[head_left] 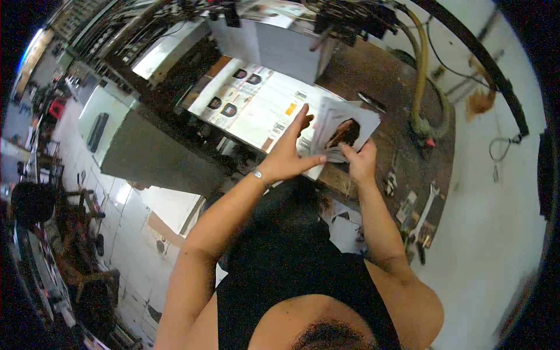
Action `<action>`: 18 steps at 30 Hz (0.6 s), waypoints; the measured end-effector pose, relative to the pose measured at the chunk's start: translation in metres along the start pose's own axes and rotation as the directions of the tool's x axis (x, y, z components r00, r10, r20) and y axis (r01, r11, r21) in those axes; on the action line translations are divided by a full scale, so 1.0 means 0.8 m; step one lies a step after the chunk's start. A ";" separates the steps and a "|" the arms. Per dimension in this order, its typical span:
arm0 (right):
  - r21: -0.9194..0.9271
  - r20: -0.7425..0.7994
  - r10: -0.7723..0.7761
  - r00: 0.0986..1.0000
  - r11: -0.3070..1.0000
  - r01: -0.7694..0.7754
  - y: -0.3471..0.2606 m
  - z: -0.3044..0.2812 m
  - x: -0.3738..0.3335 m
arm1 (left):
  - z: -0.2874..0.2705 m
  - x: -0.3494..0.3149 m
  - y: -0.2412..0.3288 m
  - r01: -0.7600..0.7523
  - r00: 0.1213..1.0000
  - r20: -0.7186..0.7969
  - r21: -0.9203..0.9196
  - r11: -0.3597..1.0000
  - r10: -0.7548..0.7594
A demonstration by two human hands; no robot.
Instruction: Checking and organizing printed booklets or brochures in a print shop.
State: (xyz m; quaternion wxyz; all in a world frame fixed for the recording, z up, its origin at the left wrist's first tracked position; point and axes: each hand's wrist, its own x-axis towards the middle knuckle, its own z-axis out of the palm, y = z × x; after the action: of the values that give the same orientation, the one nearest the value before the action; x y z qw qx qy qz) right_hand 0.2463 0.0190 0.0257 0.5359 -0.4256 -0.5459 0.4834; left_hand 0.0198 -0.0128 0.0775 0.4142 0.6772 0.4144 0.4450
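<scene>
A small stack of white printed sheets (364, 114), the top one bearing a dark brown picture, is gripped at its lower right edge by my right hand (363, 162), thumb on top. Left of the stack, my left hand (287, 156) has its fingers and thumb spread. Its thumb points at the stack's lower left edge; whether they touch I cannot tell. Under and beyond my left hand lies a large printed sheet (263, 96) with dark round and orange marks, on the machine's table.
An upright grey metal panel (274, 49) stands behind the large sheet. A brown worktop (402, 105) extends to the right, with a wrench (430, 201) near its lower right edge. A yellowish hose (421, 64) hangs there. At left are a grey-green cabinet (146, 149) and a white paper pile (172, 204).
</scene>
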 end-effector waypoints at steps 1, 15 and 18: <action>-0.055 0.024 -0.078 0.997 0.995 0.079 0.000 0.000 -0.012 | 0.005 0.002 0.007 -0.005 1.000 0.010 0.004 1.000 0.005; -0.099 -0.050 -0.279 0.959 0.957 0.273 0.032 -0.003 -0.045 | 0.062 -0.006 -0.066 -0.176 0.982 0.058 -0.062 0.982 0.180; 0.081 -0.009 -0.148 0.989 0.986 0.148 0.008 0.014 -0.049 | 0.054 -0.007 -0.044 -0.217 0.974 0.068 0.034 0.976 0.214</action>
State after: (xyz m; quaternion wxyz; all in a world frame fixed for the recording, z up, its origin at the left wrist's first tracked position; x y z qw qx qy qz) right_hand 0.2376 -0.0192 0.0129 0.5881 -0.3625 -0.5549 0.4635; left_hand 0.0528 -0.0153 0.0322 0.3627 0.7405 0.3340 0.4567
